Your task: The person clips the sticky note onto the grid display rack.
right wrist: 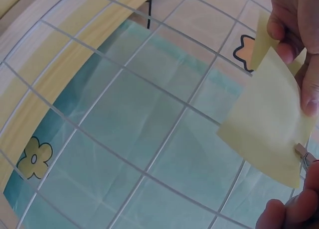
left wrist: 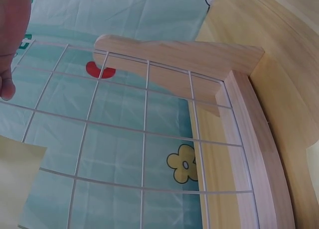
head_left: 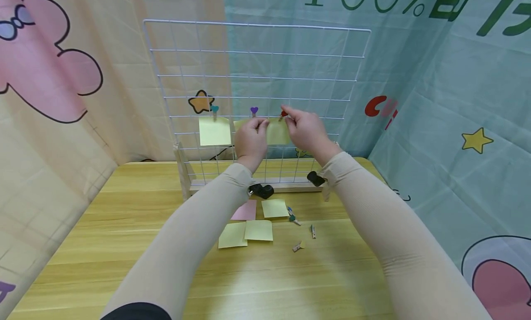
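Note:
At the wire grid (head_left: 257, 75), my left hand (head_left: 251, 142) pinches the upper left corner of a yellow sticky note (head_left: 279, 132). My right hand (head_left: 309, 130) grips a small wooden clothespin with a red top (head_left: 284, 113) at that note's upper edge. The right wrist view shows the clothespin's wooden jaws (right wrist: 302, 152) over the paper. Partly behind my left hand, another yellow note (head_left: 239, 124) hangs under a clothespin with a purple heart (head_left: 254, 110). Farther left, a yellow note (head_left: 215, 131) hangs from a teal-topped clothespin (head_left: 214, 109).
The grid stands in a wooden base (head_left: 290, 187) on the table (head_left: 137, 209). Before it lie a pink note (head_left: 245, 210), yellow notes (head_left: 259, 231) and several loose clothespins (head_left: 313, 231). Printed curtains (head_left: 435, 172) surround the table.

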A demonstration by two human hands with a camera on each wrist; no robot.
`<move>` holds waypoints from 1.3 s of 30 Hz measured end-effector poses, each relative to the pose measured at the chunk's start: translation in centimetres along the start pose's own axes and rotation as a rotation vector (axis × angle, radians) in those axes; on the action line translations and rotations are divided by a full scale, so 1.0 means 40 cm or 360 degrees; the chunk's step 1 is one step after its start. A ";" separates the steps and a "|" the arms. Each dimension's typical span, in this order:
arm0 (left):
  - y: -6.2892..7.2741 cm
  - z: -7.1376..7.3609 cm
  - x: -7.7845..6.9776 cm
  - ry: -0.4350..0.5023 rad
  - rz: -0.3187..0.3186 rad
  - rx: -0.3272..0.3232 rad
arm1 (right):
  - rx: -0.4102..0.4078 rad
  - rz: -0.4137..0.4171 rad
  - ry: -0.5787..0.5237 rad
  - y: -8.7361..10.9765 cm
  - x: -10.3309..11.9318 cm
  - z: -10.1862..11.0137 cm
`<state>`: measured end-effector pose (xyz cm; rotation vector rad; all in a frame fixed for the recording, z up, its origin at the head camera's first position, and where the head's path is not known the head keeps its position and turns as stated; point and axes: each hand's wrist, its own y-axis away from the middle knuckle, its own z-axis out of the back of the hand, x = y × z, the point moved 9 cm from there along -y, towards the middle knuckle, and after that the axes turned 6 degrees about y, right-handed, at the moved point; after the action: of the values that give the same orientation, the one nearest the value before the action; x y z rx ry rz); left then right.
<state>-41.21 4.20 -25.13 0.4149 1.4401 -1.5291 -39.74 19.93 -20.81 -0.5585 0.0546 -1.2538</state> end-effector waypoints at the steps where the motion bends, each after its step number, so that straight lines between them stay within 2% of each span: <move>1: 0.000 0.000 0.000 0.0000 0.0003 0.0002 | -0.0003 0.0005 -0.0001 0.000 0.000 0.000; 17: 0.006 0.001 0.004 0.0023 0.0025 0.0019 | 0.0134 -0.0043 -0.0018 -0.002 0.003 -0.009; 26: 0.004 0.005 0.006 0.0001 0.0049 0.0013 | -0.0012 0.0040 -0.0028 0.012 0.005 0.002; 39: 0.008 0.012 -0.007 0.0009 0.0022 0.0029 | 0.0107 -0.0013 -0.0028 0.009 0.000 -0.011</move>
<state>-40.63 3.91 -24.99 0.4392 1.4258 -1.5322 -39.59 19.83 -21.35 -0.5118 -0.0046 -1.2539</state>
